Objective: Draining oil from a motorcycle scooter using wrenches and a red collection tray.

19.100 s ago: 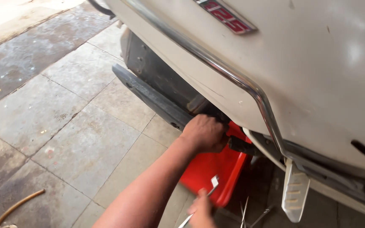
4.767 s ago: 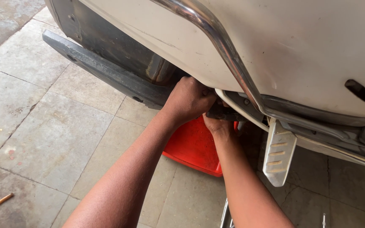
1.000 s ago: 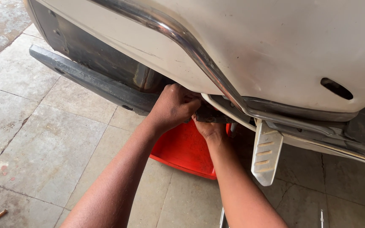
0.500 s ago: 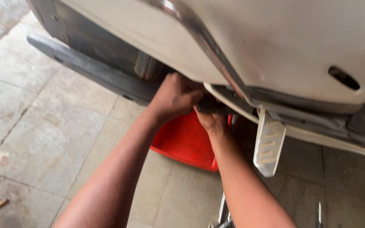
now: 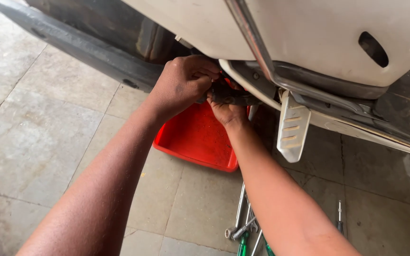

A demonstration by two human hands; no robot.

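Both my hands meet under the scooter (image 5: 309,33), above the red tray (image 5: 193,140). My left hand (image 5: 181,85) is curled closed over a dark part (image 5: 231,97); my right hand (image 5: 226,110) grips it from below. Its long axis runs left-right.

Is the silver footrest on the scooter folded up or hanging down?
Hanging down: the ribbed silver footrest points toward the floor below the chrome rail.

tools (image 5: 245,227) now in view | red tray (image 5: 195,137) more exposed
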